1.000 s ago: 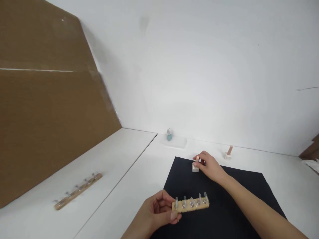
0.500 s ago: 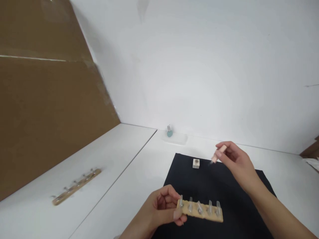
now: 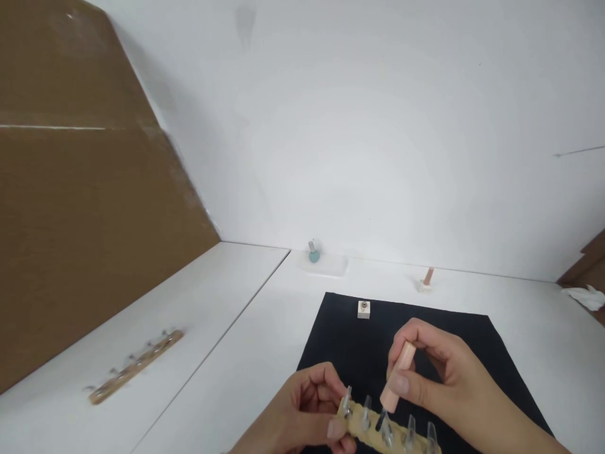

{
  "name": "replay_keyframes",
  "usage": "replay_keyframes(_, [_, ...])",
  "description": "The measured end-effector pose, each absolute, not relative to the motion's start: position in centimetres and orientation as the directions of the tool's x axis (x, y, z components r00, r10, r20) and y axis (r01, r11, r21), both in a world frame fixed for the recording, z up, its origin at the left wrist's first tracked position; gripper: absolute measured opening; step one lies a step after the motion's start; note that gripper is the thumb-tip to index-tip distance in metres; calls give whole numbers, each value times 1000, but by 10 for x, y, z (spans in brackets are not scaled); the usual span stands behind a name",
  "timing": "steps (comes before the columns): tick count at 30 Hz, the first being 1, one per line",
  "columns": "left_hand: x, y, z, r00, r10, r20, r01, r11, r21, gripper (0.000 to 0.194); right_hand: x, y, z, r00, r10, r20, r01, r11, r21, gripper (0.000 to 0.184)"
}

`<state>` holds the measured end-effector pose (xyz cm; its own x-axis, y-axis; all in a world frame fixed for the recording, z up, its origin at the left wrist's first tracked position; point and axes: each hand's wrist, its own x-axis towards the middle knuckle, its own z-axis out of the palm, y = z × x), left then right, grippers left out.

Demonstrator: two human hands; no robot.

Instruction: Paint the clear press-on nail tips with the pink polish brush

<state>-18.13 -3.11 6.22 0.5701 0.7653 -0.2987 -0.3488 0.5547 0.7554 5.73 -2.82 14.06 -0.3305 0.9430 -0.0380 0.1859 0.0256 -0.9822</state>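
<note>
My left hand (image 3: 309,410) pinches the left end of a light wooden nail-tip stand (image 3: 372,437), its far end cut off by the frame's bottom edge. Several clear false nails stand upright along it. In my right hand (image 3: 432,375) is a pink-handled nail polish brush (image 3: 397,377), held between thumb and fingers and pointing down. Its dark bristles are at the middle clear nail (image 3: 386,430), looking in contact with it. Beyond the hands, a small white block (image 3: 363,311) with a dark round opening on top rests on the black cloth (image 3: 343,337).
A second wooden stand (image 3: 137,367) with clear nails lies on the white table at left. At the back, a teal polish bottle (image 3: 314,255) is on a clear tray (image 3: 333,267). A pink-topped item (image 3: 428,276) stands on a white base near the wall.
My right hand has brought the brush down and left, from above the cloth to the middle nail. The stand in my left hand sits slightly lower. The pink-topped item at the back is now uncovered.
</note>
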Motion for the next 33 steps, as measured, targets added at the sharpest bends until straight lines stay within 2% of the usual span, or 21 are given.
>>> replay_keyframes(8, [-180, -34, 62, 572, 757, -315, -308, 554, 773, 38, 56, -32, 137, -331, 940, -80, 209, -9, -978, 19])
replay_keyframes(18, [-182, -39, 59, 572, 759, -310, -317, 553, 770, 39, 61, -30, 139, -262, 965, -11, 197, 42, -979, 20])
replay_keyframes(23, [-181, -39, 59, 559, 766, -316, -308, 546, 779, 37, 56, -38, 142, -333, 941, -68, 181, -7, -983, 18])
replay_keyframes(26, [-179, -40, 60, 570, 758, -316, -306, 553, 775, 39, 53, -38, 138, -317, 945, -79, 208, -12, -978, 18])
replay_keyframes(33, [-180, -44, 61, 574, 753, -321, -282, 550, 786, 39, 62, -30, 137, -266, 964, -10, 183, 41, -982, 20])
